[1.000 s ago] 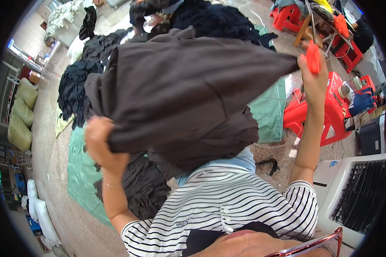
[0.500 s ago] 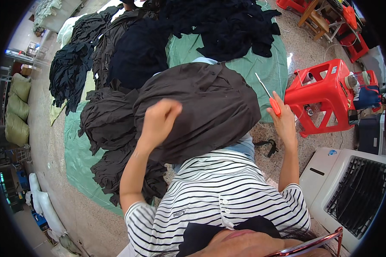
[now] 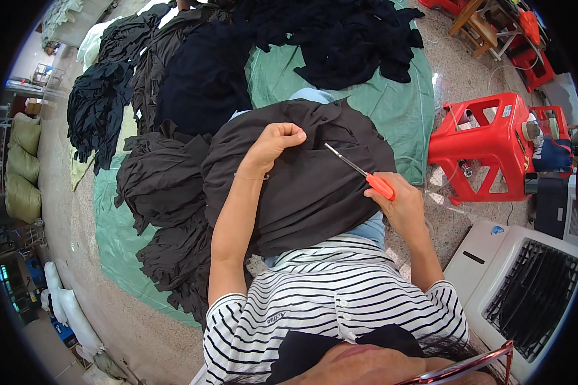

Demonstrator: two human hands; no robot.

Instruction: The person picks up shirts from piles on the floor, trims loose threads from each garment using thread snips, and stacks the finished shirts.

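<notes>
Right hand closed around an orange-handled tool with a slender metal shaft, pointing over the dark brown cloth draped across the person's lap. Left hand over this cloth, fingertips drawn together; whether they grip it cannot be told.

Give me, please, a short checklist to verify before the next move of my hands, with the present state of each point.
1. Red-handled tool held by its handle in the right hand: ok.
2. Tool's tip apart from the left hand: ok, a gap shows.
3. Dark cloth beneath both hands: ok.
4. Cloth smooth, without folds: not ok, it is creased.
5. Left hand gripping something: cannot tell; its fingers are curled.
6. Tip touching the cloth: cannot tell.
</notes>
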